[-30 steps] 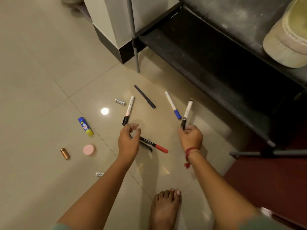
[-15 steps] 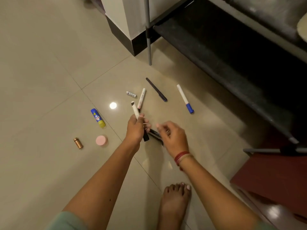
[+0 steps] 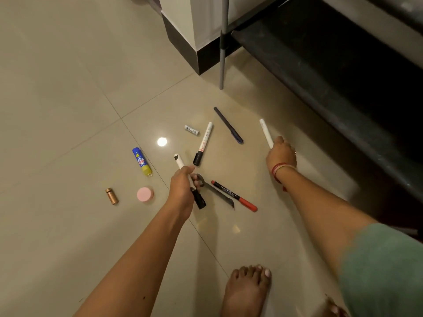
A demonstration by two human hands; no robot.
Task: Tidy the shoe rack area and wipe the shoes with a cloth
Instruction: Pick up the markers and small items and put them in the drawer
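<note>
black-capped marker (image 3: 200, 200) gripped in the left hand (image 3: 182, 188); right hand (image 3: 281, 154), arm outstretched, grips a white marker (image 3: 266, 133).

— What is worn on the arms?
— A dull green sleeve (image 3: 380, 266) on the right upper arm; both forearms are bare.
— Anything at the wrists?
— Red thread bands (image 3: 280, 169) and a pale one round the right wrist, plus a small ring (image 3: 295, 151) on the right hand (image 3: 281, 154).
— Feet?
— A bare foot (image 3: 246, 291), toenails pale-polished.
</note>
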